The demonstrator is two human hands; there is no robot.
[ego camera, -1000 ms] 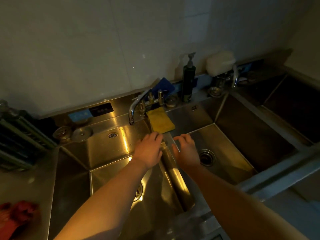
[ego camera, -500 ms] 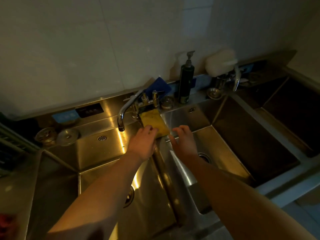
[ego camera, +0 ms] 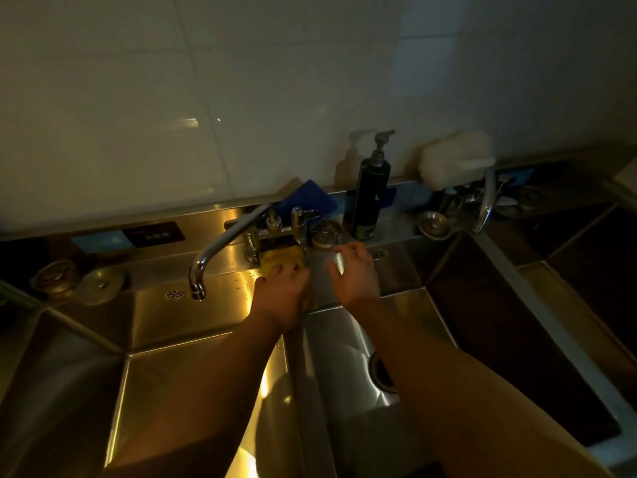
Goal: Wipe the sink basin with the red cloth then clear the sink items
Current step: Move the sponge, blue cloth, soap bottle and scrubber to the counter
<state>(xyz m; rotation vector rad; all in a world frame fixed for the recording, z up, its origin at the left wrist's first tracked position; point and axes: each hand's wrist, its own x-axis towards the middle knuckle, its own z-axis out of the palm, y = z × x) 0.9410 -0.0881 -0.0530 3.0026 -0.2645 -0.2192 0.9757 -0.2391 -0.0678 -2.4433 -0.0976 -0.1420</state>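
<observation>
A yellow sponge (ego camera: 280, 259) lies over the divider between two steel sink basins, just below the tap fittings. My left hand (ego camera: 281, 294) covers its near half, fingers bent down onto it and gripping it. My right hand (ego camera: 355, 276) hovers beside it over the back wall of the middle basin (ego camera: 344, 343), fingers loosely spread and holding nothing, close to a round metal strainer (ego camera: 325, 231). The left basin (ego camera: 179, 367) reflects bright light. The red cloth is out of view.
A swivel faucet (ego camera: 220, 248) points left over the left basin. On the back ledge stand a blue sponge (ego camera: 308, 198), a dark pump bottle (ego camera: 370, 198), a white object (ego camera: 455, 160) and a second faucet (ego camera: 486, 205). Two plugs (ego camera: 76, 282) lie at left. A dark basin (ego camera: 510, 332) is at right.
Both hands have reached forward along the divider to the yellow sponge; my left hand now lies on it. The view has shifted right, and the red cloth has left the frame.
</observation>
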